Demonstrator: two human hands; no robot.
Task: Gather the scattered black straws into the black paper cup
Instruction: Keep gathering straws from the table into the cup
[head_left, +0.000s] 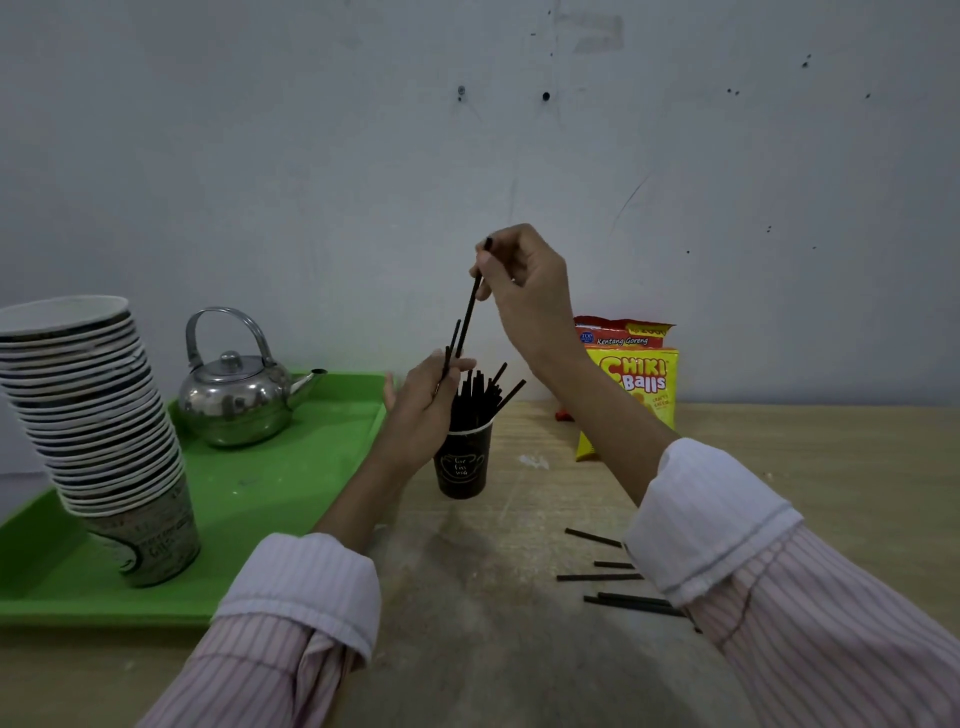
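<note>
The black paper cup (462, 460) stands upright near the middle of the desk (519, 649), just right of the green tray (291, 483), and already carries a bundle of black straws (480, 395) fanned above its rim. The right hand (524, 283) is raised above the cup, its grip pinched on the upper end of a single straw (469, 317) that hangs tilted down toward the cup. The left hand (423, 410), beside the cup's far-left rim, has its grip closed on two or so short straws (451, 345) pointing upward.

Recommended procedure for the step in hand: steady the cup with the left hand, align the lower tip of the straw over a gap in the bundle, lower until it seats, then release (dropping from height risks a bounce off the other straws).

Several loose straws (597, 577) lie on the desk at near right, partly hidden by the right sleeve (711, 514); these remain to be collected.
</note>
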